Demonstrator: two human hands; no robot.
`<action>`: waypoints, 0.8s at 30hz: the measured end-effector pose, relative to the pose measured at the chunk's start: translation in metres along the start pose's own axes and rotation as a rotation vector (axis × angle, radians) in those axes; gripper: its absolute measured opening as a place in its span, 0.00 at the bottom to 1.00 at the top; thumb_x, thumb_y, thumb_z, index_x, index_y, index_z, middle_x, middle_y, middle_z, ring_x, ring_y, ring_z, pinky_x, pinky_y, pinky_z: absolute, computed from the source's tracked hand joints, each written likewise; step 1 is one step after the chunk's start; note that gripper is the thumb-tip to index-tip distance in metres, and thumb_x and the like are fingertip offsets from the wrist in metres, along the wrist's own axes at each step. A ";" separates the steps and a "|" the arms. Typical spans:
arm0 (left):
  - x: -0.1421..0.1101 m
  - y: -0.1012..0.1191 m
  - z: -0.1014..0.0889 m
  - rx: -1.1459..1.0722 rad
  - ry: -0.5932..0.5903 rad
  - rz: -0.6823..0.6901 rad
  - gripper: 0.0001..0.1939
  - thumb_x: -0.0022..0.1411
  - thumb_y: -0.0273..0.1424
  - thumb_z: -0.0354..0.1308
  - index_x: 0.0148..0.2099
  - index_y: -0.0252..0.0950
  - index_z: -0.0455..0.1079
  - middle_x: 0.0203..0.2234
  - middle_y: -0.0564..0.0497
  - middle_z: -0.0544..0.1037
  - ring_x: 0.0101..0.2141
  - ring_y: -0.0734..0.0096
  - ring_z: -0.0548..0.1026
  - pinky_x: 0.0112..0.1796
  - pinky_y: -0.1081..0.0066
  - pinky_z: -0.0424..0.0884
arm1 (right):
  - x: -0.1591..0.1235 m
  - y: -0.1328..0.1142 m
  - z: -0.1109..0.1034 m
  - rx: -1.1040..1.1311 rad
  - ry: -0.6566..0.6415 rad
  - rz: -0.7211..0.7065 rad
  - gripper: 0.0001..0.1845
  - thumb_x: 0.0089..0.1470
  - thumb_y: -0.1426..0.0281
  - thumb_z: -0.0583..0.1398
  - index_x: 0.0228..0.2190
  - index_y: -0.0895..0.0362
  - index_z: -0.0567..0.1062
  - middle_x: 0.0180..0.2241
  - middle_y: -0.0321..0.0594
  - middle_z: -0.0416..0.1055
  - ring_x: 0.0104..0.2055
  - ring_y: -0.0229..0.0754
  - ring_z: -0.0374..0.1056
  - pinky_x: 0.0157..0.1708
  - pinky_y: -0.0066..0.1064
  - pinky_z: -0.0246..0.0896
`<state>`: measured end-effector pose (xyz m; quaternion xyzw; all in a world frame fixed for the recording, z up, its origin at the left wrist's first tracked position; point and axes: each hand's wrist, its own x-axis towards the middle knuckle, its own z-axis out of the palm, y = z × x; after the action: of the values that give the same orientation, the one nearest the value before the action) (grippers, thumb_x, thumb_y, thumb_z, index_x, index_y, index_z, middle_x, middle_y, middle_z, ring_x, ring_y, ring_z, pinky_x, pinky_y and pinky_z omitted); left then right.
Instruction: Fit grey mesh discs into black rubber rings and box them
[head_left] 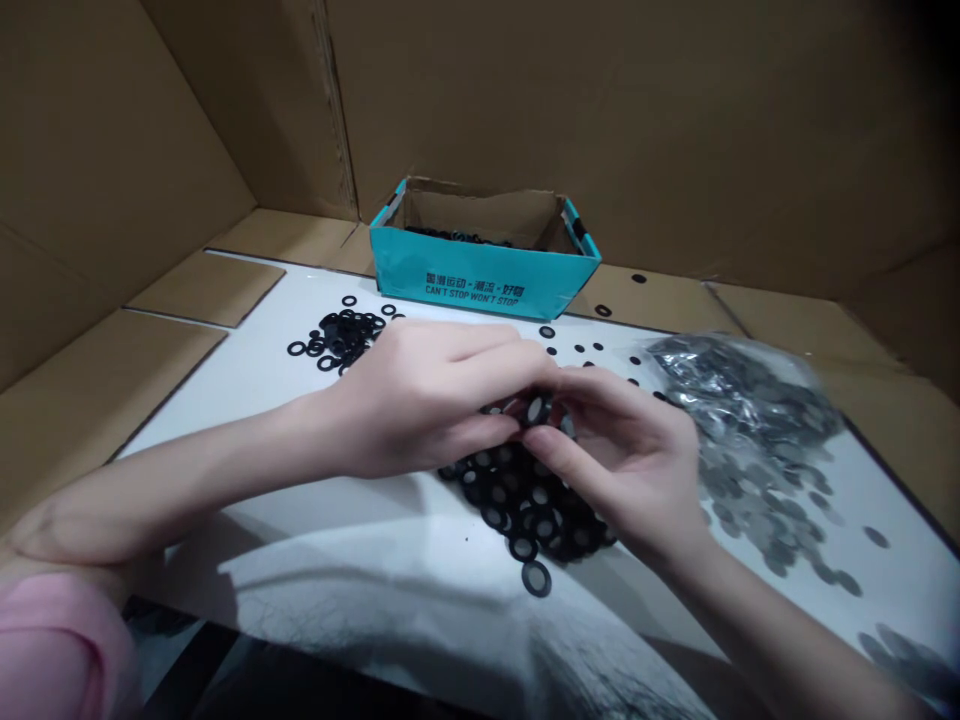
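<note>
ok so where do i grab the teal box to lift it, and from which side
Take the teal box by both short end walls, coming from left and right: they look free, while a cardboard panel stands behind. It's open-topped with black rings inside, so best kept level.

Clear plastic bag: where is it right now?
Head view, right side: the clear plastic bag lies beyond and to the right of the right hand, just behind loose grey discs.
</note>
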<state>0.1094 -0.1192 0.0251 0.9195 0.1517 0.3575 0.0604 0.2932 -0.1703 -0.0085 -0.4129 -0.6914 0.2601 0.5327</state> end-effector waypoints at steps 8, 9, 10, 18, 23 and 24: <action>-0.004 -0.004 0.006 0.079 0.045 0.071 0.08 0.62 0.24 0.53 0.37 0.38 0.72 0.24 0.54 0.76 0.24 0.77 0.70 0.28 0.77 0.64 | 0.000 0.001 0.001 0.017 0.000 -0.031 0.07 0.48 0.72 0.66 0.33 0.52 0.77 0.28 0.35 0.77 0.29 0.39 0.73 0.31 0.32 0.72; -0.004 -0.004 0.007 0.076 0.043 0.072 0.07 0.62 0.25 0.53 0.36 0.38 0.72 0.24 0.54 0.76 0.24 0.77 0.70 0.28 0.77 0.64 | 0.000 0.001 0.002 0.025 0.002 -0.034 0.07 0.48 0.72 0.66 0.33 0.52 0.77 0.28 0.35 0.77 0.29 0.39 0.73 0.31 0.32 0.72; -0.004 -0.004 0.007 0.074 0.045 0.074 0.07 0.62 0.25 0.54 0.36 0.38 0.73 0.24 0.53 0.76 0.24 0.76 0.70 0.27 0.76 0.64 | 0.000 0.001 0.002 0.031 0.003 -0.039 0.08 0.49 0.73 0.66 0.33 0.52 0.77 0.28 0.35 0.77 0.29 0.39 0.73 0.31 0.32 0.72; 0.003 -0.015 -0.005 -0.408 -0.111 -0.212 0.13 0.60 0.33 0.61 0.46 0.33 0.70 0.32 0.51 0.77 0.29 0.78 0.74 0.33 0.79 0.70 | 0.002 0.006 -0.004 -0.185 0.090 -0.243 0.20 0.47 0.76 0.66 0.43 0.48 0.76 0.36 0.40 0.75 0.36 0.42 0.70 0.35 0.37 0.69; 0.005 -0.023 0.002 -0.939 -0.337 -0.408 0.09 0.66 0.30 0.53 0.43 0.30 0.69 0.32 0.49 0.75 0.28 0.77 0.75 0.31 0.78 0.73 | 0.005 0.005 -0.007 -0.405 0.136 -0.457 0.23 0.45 0.76 0.67 0.44 0.48 0.77 0.33 0.40 0.69 0.34 0.42 0.67 0.30 0.36 0.66; 0.004 -0.023 0.004 -1.035 -0.365 -0.431 0.08 0.66 0.31 0.53 0.43 0.31 0.69 0.32 0.49 0.74 0.27 0.78 0.74 0.30 0.77 0.73 | 0.005 0.005 -0.007 -0.423 0.137 -0.471 0.23 0.45 0.75 0.68 0.44 0.48 0.77 0.33 0.40 0.69 0.34 0.42 0.67 0.30 0.36 0.65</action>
<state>0.1099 -0.0962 0.0195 0.7655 0.1280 0.2006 0.5978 0.3010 -0.1642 -0.0074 -0.3596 -0.7694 -0.0484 0.5258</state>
